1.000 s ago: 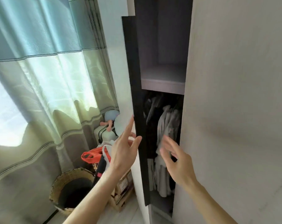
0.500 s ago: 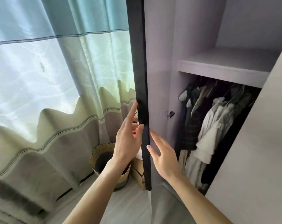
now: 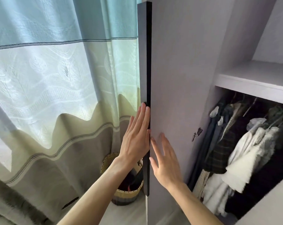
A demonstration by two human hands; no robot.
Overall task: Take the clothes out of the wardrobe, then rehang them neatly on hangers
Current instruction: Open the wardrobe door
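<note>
The wardrobe door (image 3: 175,78) stands open, its black edge strip (image 3: 146,62) facing me. My left hand (image 3: 136,138) lies flat with straight fingers against the outer side of that strip. My right hand (image 3: 166,161) presses flat on the door's pale inner face, fingers spread. Inside the wardrobe several clothes (image 3: 244,151) hang on hangers under a shelf (image 3: 254,82): dark garments, a plaid one and fluffy white ones. Their lower ends are partly hidden by the right door panel (image 3: 270,207).
A blue, cream and grey curtain (image 3: 56,95) covers the window on the left. A woven basket (image 3: 127,190) stands on the pale floor behind the door's lower edge. A metal hinge (image 3: 197,133) sits on the inner wardrobe wall.
The door has swung further open toward the left and more hanging clothes show. Both hands have stayed on the door, the right one now flat on its inner face.
</note>
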